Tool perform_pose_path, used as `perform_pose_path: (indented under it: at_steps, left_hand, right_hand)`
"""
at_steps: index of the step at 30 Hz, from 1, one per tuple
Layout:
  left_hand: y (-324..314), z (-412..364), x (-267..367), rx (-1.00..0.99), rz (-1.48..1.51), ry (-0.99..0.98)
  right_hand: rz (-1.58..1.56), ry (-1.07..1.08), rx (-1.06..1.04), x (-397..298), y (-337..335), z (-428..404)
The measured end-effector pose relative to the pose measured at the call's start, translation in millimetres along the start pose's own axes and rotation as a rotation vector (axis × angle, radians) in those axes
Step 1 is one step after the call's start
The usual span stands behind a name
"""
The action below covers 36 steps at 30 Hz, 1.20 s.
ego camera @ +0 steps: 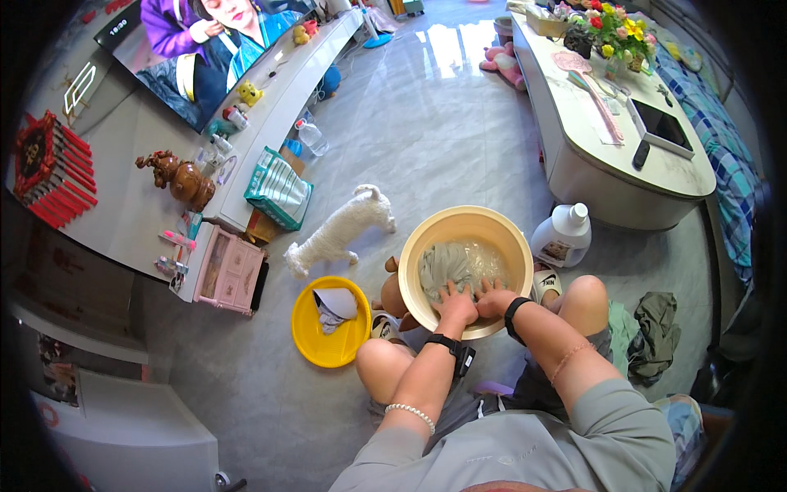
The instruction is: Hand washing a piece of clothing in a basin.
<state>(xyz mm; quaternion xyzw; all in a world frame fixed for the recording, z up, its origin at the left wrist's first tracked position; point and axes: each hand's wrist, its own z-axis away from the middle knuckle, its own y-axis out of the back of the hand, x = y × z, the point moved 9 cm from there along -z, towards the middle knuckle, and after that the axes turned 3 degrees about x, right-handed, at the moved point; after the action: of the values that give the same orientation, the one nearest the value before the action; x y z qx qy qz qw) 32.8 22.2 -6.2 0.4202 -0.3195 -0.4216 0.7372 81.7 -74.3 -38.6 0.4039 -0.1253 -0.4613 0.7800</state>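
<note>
A cream plastic basin stands on the floor between my knees, with sudsy water in it. Soaking on its left side is a bunched grey cloth. My left hand reaches over the near rim, fingers spread against the lower edge of the cloth. Beside it, my right hand dips its spread fingers at the water near the cloth. Neither hand visibly grips anything; the fingertips are partly hidden by water and cloth.
A white detergent bottle stands right of the basin. Left are a yellow basin holding a scrubbing board and cloth, and a white dog. Clothes lie at my right. A rounded coffee table and a pink drawer box flank the floor.
</note>
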Motion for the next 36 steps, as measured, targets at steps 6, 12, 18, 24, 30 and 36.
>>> perform_pose_path:
  at_steps: [6,12,18,24,30,36]
  left_hand:
    - [2.1,10.6,17.1,0.067,0.132,-0.153]
    - [-24.5,-11.8,0.3,-0.040,0.225,-0.150]
    - [0.1,-0.4,-0.8,-0.034,0.408,-0.145]
    - [-42.5,-12.1,10.7,-0.244,0.442,-0.305]
    - [-71.7,-26.5,28.9,-0.612,1.718,0.148]
    - [-38.6,-29.7,-4.2,-0.444,2.110,0.364]
  right_hand:
    - [0.021,-0.087,0.088,8.0,-4.1,-10.4]
    - [0.119,0.045,0.354,-8.4,14.7,-9.6]
    - [0.147,0.146,0.406,-9.3,20.6,-6.9]
    - [0.040,0.195,0.488,-24.9,7.1,-13.2]
    - [-0.403,-0.103,0.575,32.7,29.0,-37.5]
    - [-1.422,-0.017,0.418,-19.8,45.7,19.8]
